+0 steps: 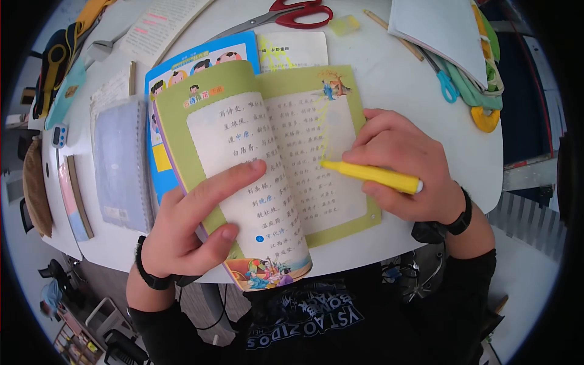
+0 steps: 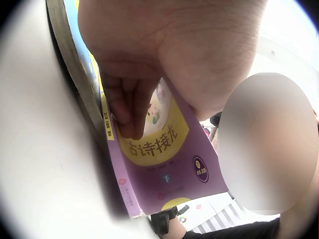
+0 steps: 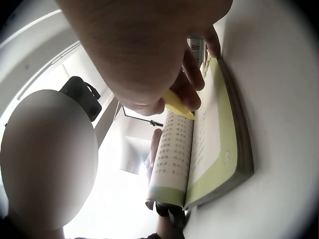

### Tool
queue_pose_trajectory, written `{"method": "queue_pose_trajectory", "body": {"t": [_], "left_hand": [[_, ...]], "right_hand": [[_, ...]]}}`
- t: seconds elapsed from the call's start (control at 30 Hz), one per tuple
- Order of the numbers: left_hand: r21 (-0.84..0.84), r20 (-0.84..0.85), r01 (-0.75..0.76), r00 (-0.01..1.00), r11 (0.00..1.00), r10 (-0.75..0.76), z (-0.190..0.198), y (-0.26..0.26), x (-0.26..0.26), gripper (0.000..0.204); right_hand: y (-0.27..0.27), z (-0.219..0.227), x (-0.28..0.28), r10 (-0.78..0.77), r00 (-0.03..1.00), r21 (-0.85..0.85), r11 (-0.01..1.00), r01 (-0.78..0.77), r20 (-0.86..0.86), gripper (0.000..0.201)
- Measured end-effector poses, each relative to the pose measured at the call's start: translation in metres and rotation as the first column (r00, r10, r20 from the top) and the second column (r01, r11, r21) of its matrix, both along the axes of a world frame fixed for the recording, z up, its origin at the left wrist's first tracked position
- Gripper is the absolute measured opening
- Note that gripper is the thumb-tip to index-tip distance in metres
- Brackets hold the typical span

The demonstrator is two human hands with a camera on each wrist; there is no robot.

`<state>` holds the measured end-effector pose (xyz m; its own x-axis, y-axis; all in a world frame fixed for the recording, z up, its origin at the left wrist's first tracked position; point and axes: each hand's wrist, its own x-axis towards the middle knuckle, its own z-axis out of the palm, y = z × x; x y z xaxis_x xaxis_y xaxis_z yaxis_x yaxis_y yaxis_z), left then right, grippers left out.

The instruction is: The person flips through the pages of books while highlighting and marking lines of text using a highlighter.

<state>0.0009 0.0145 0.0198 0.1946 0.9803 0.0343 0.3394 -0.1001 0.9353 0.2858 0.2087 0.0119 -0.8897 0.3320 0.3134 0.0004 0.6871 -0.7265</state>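
An open book with green-bordered pages [image 1: 357, 226] lies tilted in front of me, its left half raised. My left hand [image 1: 185, 225] grips that half, thumb and index finger over the printed page, other fingers curled behind against the purple cover [image 2: 174, 172]. Between the fingers and thumb of my right hand [image 1: 407, 158] is a yellow highlighter [image 1: 380, 175]. Its tip meets the right page among the lines of characters. Faint yellow marks [image 1: 323, 125] run down that page above the tip. The right wrist view shows the highlighter [image 3: 177, 105] angled down toward the book's inner fold.
Beneath the book lie a blue illustrated book [image 1: 159, 131] and a sheet with yellow marks [image 1: 298, 48]. Red-handled scissors [image 1: 304, 13] are at the back. A spiral notebook [image 1: 121, 164] sits left, a small timer [image 1: 59, 135] beyond it. Blue-handled scissors [image 1: 447, 85] lie at right.
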Motion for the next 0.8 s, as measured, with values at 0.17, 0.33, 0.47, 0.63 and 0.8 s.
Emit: {"method": "queue_pose_trajectory", "body": {"t": [0.17, 0.33, 0.47, 0.63, 0.8], "left_hand": [[-0.003, -0.013, -0.001, 1.0, 1.0, 0.001, 0.001, 0.001, 0.0, 0.062], [0.014, -0.025, 0.017, 1.0, 1.0, -0.017, 0.001, 0.002, -0.002, 0.062], [-0.005, -0.021, 0.008, 1.0, 1.0, -0.008, 0.001, 0.0, 0.0, 0.062], [-0.009, -0.003, 0.002, 1.0, 1.0, -0.002, 0.0, 0.001, 0.0, 0.062], [0.002, -0.017, 0.006, 1.0, 1.0, -0.006, 0.0, 0.002, 0.0, 0.061]], "right_hand": [[0.002, -0.006, 0.005, -0.098, 0.995, 0.025, 0.995, 0.097, 0.02, 0.022], [-0.002, 0.002, 0.003, -0.036, 0.999, -0.024, 0.999, 0.036, 0.017, 0.022], [0.0, 0.005, 0.006, -0.003, 0.996, 0.007, 1.0, 0.002, 0.091, 0.021], [-0.003, 0.002, 0.004, -0.007, 1.0, -0.02, 1.0, 0.007, 0.011, 0.021], [-0.002, 0.003, 0.007, 0.132, 0.985, -0.011, 0.991, -0.131, 0.111, 0.025]]}}
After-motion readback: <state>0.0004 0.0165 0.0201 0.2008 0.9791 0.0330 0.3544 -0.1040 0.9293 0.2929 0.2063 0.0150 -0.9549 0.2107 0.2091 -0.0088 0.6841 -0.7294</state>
